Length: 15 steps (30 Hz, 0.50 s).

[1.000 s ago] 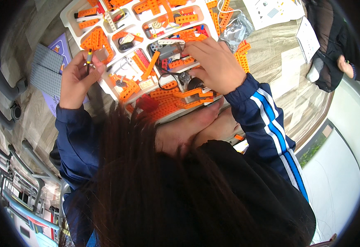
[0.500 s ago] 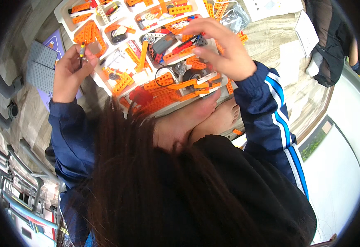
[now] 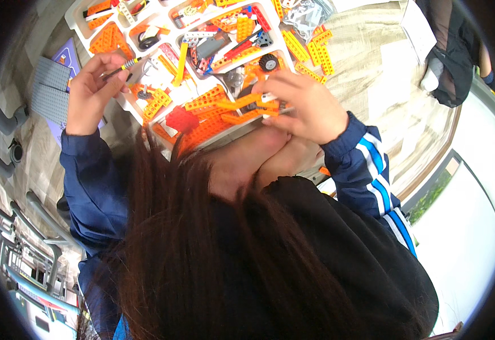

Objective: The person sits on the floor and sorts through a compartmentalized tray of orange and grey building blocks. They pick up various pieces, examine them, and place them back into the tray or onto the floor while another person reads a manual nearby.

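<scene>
My left hand (image 3: 95, 93) pinches a thin dark axle with yellow and grey collars (image 3: 127, 66), tilted over the left side of a white compartment tray (image 3: 76, 25). My right hand (image 3: 307, 106) is closed with fingertips and thumb on the right end of an orange beam frame (image 3: 237, 104), at the tray's near right edge. Part of that frame is hidden behind the fingers. Just above this hand a small black wheel (image 3: 268, 63) lies in the tray. A red brick piece (image 3: 181, 119) sits near the front compartment, among orange plates and beams.
Several orange beams (image 3: 317, 54) lie on the wooden floor right of the tray, near a clear plastic bag (image 3: 309, 16). Grey baseplates (image 3: 50, 93) rest on a purple sheet at left. Another person's leg (image 3: 451, 79) is at far right. My bare feet are close to the tray.
My right hand has come down from above the tray's middle and closed on the orange frame. The axle in my left hand has tilted from upright to slanting.
</scene>
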### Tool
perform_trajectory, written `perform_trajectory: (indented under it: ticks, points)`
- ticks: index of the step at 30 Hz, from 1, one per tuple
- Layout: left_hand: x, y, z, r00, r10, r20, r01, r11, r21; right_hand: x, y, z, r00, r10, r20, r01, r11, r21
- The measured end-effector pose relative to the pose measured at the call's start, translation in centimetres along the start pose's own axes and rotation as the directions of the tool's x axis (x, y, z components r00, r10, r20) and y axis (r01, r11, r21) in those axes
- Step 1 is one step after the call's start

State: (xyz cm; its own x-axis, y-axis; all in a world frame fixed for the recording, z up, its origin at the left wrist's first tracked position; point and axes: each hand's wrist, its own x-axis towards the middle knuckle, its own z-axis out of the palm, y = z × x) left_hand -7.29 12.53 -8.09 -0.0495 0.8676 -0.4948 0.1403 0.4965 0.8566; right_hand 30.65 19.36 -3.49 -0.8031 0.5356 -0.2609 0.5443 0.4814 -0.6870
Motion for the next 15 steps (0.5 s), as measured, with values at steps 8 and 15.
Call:
perform_trajectory:
  ticks: [8,15]
  points:
    - [-0.5,0.2,0.7,0.999,0.029,0.046,-0.031,0.998,0.054,0.3,0.2,-4.2,0.905,0.224,-0.362,-0.046,0.897,0.440]
    - [-0.9,0.6,1.8,0.995,-0.046,0.094,0.037,0.994,0.099,1.1,-0.7,-4.2,0.859,0.437,-0.267,-0.058,0.602,0.796]
